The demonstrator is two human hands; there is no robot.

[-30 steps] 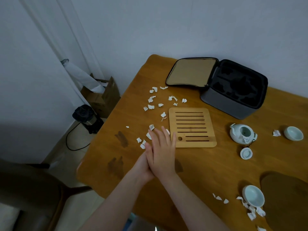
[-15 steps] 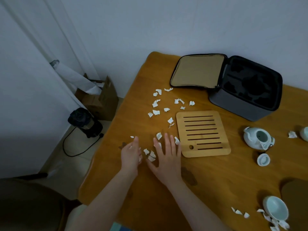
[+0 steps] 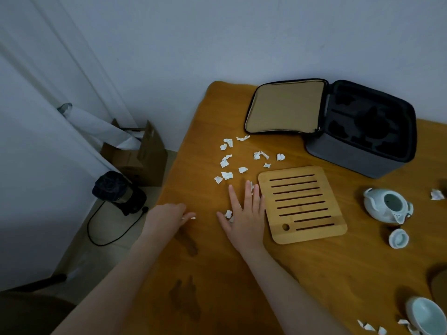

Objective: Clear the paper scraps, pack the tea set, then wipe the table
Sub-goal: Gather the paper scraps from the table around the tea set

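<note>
Head: hands (image 3: 167,218) (image 3: 244,213) apart, low over table (image 3: 338,274)

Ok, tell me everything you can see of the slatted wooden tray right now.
The wooden tray is a pale, bamboo-looking square with rounded corners, lying flat on the table, slightly skewed. Parallel dark slots run across its top, with a round hole near the near-left corner. Nothing stands on it. The right hand lies flat just along its left edge; whether they touch is unclear. The open case sits behind it, apart.
</note>
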